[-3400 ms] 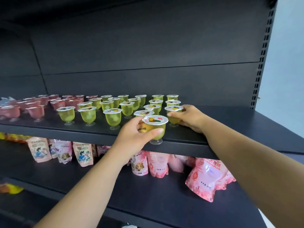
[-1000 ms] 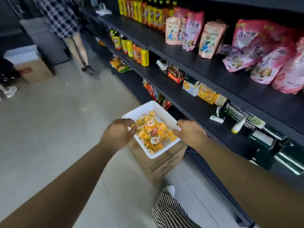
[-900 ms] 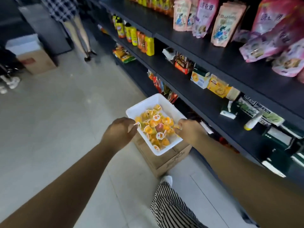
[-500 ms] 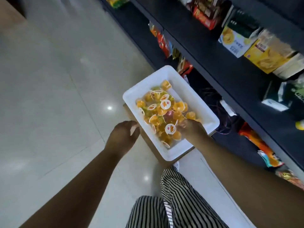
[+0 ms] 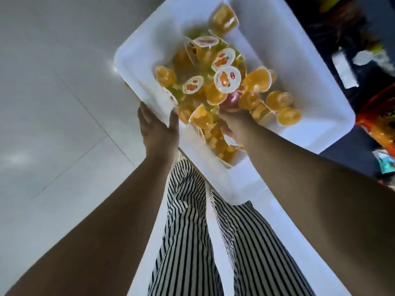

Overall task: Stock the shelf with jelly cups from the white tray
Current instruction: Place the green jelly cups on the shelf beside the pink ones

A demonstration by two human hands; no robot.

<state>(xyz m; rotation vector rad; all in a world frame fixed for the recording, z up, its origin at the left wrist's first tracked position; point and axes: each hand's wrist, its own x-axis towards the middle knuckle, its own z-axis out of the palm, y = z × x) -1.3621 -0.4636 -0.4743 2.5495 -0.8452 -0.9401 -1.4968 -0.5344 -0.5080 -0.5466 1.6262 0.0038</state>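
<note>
White tray [image 5: 316, 116]: rectangular, set diagonally above the striped trousers [image 5: 188, 242], its near corner over the knees. Inside walls bare along the far and right edges.

Jelly cups [image 5: 227, 79]: a loose heap lying in the tray, piled toward its left edge and near half. Mostly orange, a few green, one reddish. Several lie on their sides or upside down; some show round white foil lids with fruit print. The frame is blurred, so no count is possible.

Left hand [image 5: 158, 127]: arm reaches forward from the lower left, back of hand toward the camera. Fingers extended and close together, lying against the tray's left rim; thumb [image 5: 173, 122] stretched along the rim's inner side. It holds no cup.

Right hand [image 5: 234, 122]: arm comes in from the right edge, wrist bent down into the heap near the tray's middle. Fingers are buried among the cups; whether they are curled round one cannot be told.

Floor [image 5: 53, 103]: pale glossy tiles, left of the tray.

Dark shelf [image 5: 352, 150]: right of the tray, with blurred packets on it.
</note>
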